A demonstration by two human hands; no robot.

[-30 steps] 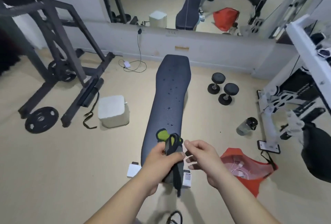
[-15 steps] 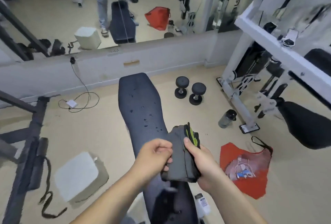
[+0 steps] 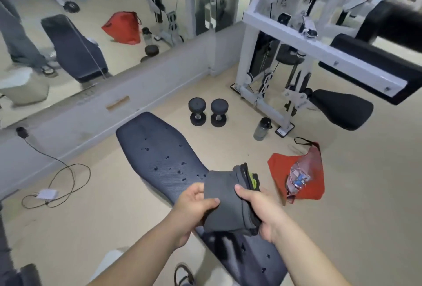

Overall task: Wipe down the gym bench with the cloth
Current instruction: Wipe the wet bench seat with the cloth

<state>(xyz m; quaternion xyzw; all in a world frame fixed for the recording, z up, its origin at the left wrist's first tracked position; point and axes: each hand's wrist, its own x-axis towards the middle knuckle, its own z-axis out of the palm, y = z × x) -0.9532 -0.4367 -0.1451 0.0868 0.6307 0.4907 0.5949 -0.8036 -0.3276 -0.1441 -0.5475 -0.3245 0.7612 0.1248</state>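
A long dark padded gym bench (image 3: 157,148) runs from the lower right up toward the mirror wall, with several water drops on its top. I hold a folded grey cloth (image 3: 226,201) with a lime-green trim above the bench's middle. My left hand (image 3: 194,208) pinches its left edge. My right hand (image 3: 258,210) grips its right side, thumb on top. The cloth hangs clear of the bench surface and hides part of it.
Two black dumbbells (image 3: 207,112) and a grey water bottle (image 3: 262,129) stand on the floor to the right. A red mesh bag (image 3: 296,178) lies beside the bench. A white weight machine (image 3: 296,41) fills the right. A charger cable (image 3: 57,183) lies left, below the mirror wall (image 3: 91,34).
My view has swung right, so the bench now runs diagonally. My right hand has closed on the cloth, and both hands have spread it wider between them.
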